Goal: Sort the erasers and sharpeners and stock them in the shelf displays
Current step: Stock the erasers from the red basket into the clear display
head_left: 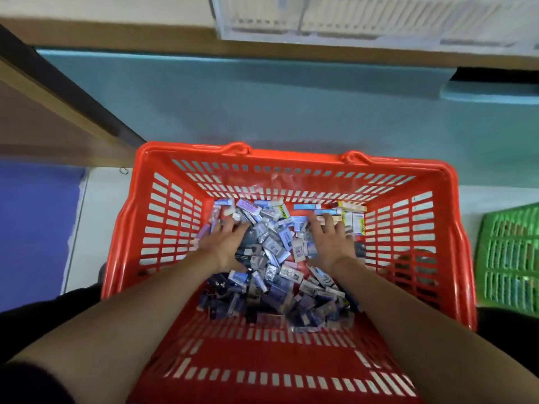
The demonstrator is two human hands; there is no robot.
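Note:
A red slotted shopping basket (163,217) stands on the floor below me, its bottom covered by a loose heap of small packaged erasers and sharpeners (277,258) in white, blue and purple wrappers. A few yellow boxes (354,217) lie at the far right corner. Both my arms reach down into the basket. My left hand (223,240) lies palm down on the left part of the heap, fingers spread among the packets. My right hand (331,239) rests palm down on the right part, fingers spread. Whether either hand grips a packet is hidden beneath the palms.
A green slotted crate (510,258) stands at the right of the basket. A teal shelf base (262,97) runs across behind it, with a clear display tray (364,18) on the wooden shelf edge above. A blue mat (35,228) lies at the left.

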